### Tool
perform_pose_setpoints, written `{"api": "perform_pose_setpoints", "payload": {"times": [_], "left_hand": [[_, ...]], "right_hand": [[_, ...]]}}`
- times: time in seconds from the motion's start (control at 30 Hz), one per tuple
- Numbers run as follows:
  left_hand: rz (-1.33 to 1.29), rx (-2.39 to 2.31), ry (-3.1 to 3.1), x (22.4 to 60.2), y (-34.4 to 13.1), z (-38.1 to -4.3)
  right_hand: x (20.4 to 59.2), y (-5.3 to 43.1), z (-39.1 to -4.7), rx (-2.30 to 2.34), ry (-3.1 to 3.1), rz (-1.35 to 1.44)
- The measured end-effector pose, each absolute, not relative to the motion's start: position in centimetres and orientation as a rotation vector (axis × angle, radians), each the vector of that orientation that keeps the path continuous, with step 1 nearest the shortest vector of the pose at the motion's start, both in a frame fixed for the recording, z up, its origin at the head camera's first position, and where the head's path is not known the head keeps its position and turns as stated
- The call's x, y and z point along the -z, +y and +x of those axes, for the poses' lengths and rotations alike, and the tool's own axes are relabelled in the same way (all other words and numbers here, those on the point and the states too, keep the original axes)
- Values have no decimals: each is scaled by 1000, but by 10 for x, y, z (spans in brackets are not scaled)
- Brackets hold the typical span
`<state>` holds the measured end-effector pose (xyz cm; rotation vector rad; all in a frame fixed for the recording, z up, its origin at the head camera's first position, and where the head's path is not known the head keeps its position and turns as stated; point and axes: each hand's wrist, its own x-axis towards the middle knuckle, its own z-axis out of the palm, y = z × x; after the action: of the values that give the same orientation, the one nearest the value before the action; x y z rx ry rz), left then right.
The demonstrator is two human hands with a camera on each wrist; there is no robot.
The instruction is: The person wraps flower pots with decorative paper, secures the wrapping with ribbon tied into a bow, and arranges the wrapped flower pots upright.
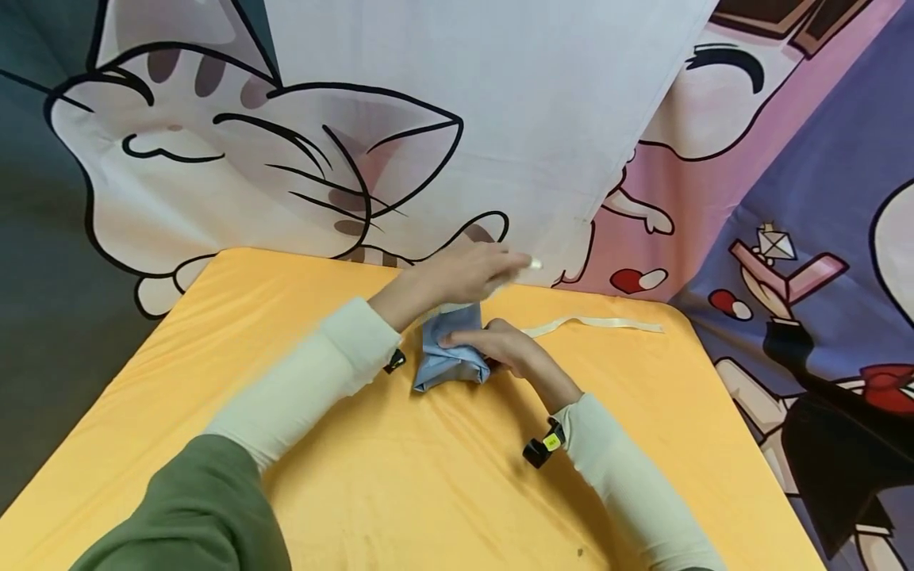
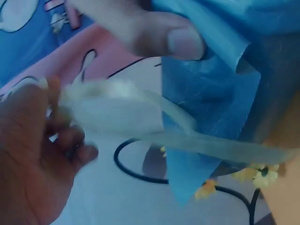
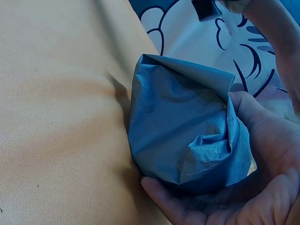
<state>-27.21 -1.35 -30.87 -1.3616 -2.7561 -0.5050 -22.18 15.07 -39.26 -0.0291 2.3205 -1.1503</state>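
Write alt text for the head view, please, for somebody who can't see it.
A person's right hand grips a blue wrapped bundle at a yellow table, while the left hand holds a pale ribbon. Behind the table hangs a cartoon backdrop showing a smiling cat.

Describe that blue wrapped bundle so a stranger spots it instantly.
Find the yellow table. Toward its far edge, the right hand holds the blue bundle. Its blue colour and folded shape set it apart from the narrow, pale ribbon.
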Motion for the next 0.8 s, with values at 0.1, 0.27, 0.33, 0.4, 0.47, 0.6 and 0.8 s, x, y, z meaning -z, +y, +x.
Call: {"api": "perform_pose_setpoints", "payload": {"times": [0.1, 0.27, 0.33, 0.4, 0.47, 0.6, 0.8], "left_hand": [[-1408, 546, -2802, 319, -5, -273], [-1010, 798, -2854, 334, -15, -261], [-795, 936, -2875, 337, -25, -251], [-614, 1068, -2970, 338, -37, -239], [-495, 1147, -3118, 342, -52, -230], [-375, 1295, -3412, 358, -82, -220], [-76, 1960, -3370, 396, -96, -219]], "right_hand": [[395, 150, -222, 1166, 2309, -56], [396, 148, -222, 1122, 2327, -31], [395, 148, -223, 1113, 2334, -31], [394, 149, -222, 1119, 2330, -36], [393, 150, -223, 1124, 2328, -39], [391, 150, -224, 1139, 2334, -28], [393, 149, -224, 1160, 2329, -17]]}}
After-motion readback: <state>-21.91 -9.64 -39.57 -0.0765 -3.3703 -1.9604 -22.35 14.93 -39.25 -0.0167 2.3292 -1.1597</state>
